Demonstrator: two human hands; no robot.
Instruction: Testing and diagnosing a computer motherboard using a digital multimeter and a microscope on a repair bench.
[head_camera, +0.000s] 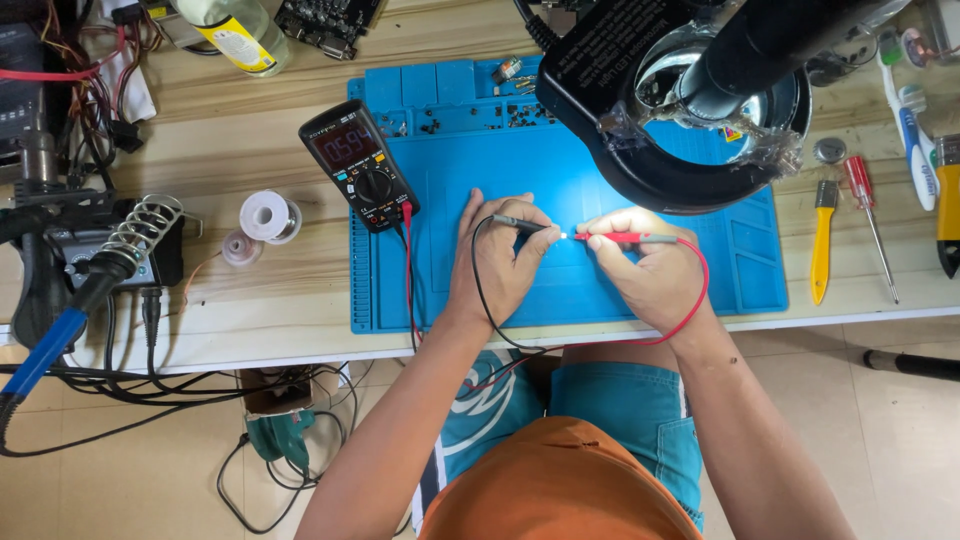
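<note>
Seen from the head: left hand (497, 262) pinching the black probe (520, 224), right hand (650, 270) pinching the red probe (625, 238), tips meeting over the blue mat (600, 290). Sitting at the mat's left edge: black meter (358, 165), screen glowing. Hanging above: round lamp (660, 100).

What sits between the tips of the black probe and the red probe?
In the head view, the black probe and red probe tips nearly meet on a tiny pale part, too small to identify, over the blue mat.

Bare blue mat (500, 170) between multimeter (358, 165) and magnifier lamp (690, 100) (overhanging the mat's right).
</note>
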